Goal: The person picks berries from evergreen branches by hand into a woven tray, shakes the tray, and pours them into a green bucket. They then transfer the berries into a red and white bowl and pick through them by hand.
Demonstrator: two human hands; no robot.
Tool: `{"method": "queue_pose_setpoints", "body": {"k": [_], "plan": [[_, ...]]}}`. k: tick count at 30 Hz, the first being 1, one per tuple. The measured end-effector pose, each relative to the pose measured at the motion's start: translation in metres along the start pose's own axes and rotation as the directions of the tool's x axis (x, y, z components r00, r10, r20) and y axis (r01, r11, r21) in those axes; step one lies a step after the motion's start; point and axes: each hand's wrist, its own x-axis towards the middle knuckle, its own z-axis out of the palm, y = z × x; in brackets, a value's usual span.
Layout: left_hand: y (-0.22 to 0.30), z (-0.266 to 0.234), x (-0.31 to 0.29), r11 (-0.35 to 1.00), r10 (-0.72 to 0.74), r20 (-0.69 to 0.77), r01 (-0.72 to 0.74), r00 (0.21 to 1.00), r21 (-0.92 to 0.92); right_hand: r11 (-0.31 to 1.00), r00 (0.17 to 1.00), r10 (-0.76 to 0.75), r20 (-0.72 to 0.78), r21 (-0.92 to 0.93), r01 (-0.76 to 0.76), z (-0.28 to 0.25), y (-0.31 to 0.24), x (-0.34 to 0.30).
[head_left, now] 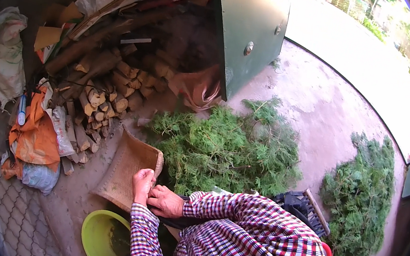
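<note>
Close together at the mouth of a woven scoop-shaped basket (129,162), my two hands almost touch. My left hand (143,186) is raised with its fingers pinched together. Whatever lies between those fingers is too small or hidden to make out. Just right of it and a little lower, my right hand (167,203) has its fingers curled toward the left palm, and their tips are hidden. Below the basket stands a yellow-green basin (92,237) with some dark matter inside. Beyond my hands spreads a large pile of green conifer sprigs (223,143).
A second heap of green branches (361,213) lies to the right, past a low slatted seat (316,213). Stacked firewood (103,105) fills the far left, beside an orange bag (35,133) and a white sack (6,55). A green metal door (253,26) stands at the back.
</note>
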Motion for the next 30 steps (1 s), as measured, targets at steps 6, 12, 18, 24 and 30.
{"method": "queue_pose_setpoints", "body": {"k": [6, 12, 18, 24, 30], "plan": [[-0.0015, 0.0019, 0.0020, 0.999, 0.029, 0.003, -0.029, 1.000, 0.028, 1.000, 1.000, -0.001, 0.006, -0.022, 0.001, -0.0016, 0.0007, -0.0012], [-0.0029, 0.0003, 0.0026, 0.999, 0.033, 0.011, -0.034, 0.999, 0.034, 1.000, 1.000, 0.008, 0.018, -0.013, -0.008, -0.0012, 0.0005, -0.0014], [0.0014, 0.0033, 0.0013, 0.997, 0.048, 0.005, -0.048, 0.999, 0.059, 1.000, 1.000, 0.012, 0.014, -0.005, -0.012, -0.0004, 0.0033, -0.0018], [-0.0033, 0.0029, 0.0051, 0.997, 0.052, -0.003, -0.052, 0.999, 0.064, 1.000, 0.999, 0.028, 0.025, 0.000, -0.028, -0.0008, 0.0043, -0.0019], [0.0005, 0.0042, 0.0007, 0.997, 0.058, -0.021, -0.057, 0.998, 0.061, 1.000, 1.000, 0.015, 0.015, -0.004, -0.015, -0.0019, 0.0031, -0.0018]]}}
